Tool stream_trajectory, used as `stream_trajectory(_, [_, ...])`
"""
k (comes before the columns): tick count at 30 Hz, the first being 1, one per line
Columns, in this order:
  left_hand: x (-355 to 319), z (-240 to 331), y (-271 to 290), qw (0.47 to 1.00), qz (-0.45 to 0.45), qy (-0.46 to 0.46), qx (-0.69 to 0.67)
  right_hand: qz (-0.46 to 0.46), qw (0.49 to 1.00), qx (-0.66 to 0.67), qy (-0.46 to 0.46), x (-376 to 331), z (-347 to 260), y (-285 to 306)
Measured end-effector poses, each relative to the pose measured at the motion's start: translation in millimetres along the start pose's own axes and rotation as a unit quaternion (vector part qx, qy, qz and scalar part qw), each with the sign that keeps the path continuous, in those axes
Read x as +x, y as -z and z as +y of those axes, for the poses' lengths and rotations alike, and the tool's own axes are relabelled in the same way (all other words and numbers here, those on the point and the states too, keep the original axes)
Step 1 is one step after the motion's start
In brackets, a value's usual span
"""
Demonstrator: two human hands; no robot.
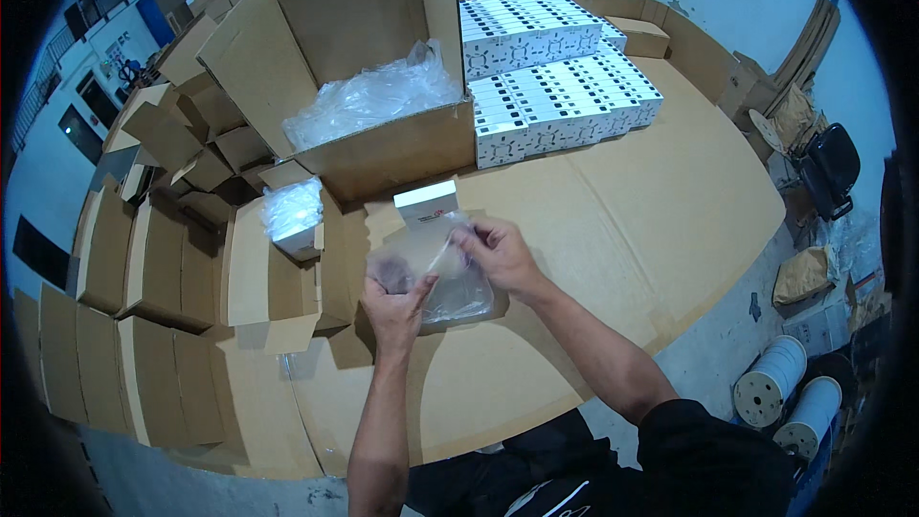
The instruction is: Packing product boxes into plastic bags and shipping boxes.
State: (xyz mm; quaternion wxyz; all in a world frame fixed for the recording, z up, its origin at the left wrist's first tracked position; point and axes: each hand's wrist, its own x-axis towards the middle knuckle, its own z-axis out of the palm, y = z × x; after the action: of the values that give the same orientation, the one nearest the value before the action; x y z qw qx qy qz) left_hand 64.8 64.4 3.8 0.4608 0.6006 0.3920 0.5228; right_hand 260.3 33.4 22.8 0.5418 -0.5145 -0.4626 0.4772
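Black sleeve (704, 455) is sitting nearest, well in front of the large open carton (392, 161). Nearer that carton, left hand (392, 314) and right hand (504, 254) are pinching a clear plastic bag (461, 295) between them; a white box (426, 204) is showing between bag and carton.

Black short-sleeved shirt (713, 460) with white curved markings (567, 499), 2 bare forearms (600, 356), 2 bare hands (506, 256)

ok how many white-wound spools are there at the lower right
2: the upper-left spool lies on its side, and the lower-right spool lies beside it, closer to the picture's bottom. More may be hidden in the shadow around them.
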Motion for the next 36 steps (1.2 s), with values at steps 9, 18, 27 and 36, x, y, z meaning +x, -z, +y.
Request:
stream_trajectory(9, [6.0,9.4,-3.9,1.000,-0.004,0.000,-0.013,0.098,0.846,-0.337,0.401,-4.0,-54.2,2.5])
stream_trajectory(18, [9.0,12.9,3.1,0.989,-0.011,-0.010,0.144,0.007,0.799,-0.440,0.410,0.9,-52.4,-18.1])
stream_trajectory(27, [14.2,7.2,11.8,0.990,-0.027,0.041,0.135,-0.168,0.836,-0.432,0.294,15.6,-70.7,-17.8])
stream_trajectory(36, [11.0,6.2,5.5,0.988,-0.132,0.060,0.056,-0.293,0.871,-0.351,0.179,43.5,-99.8,-12.5])
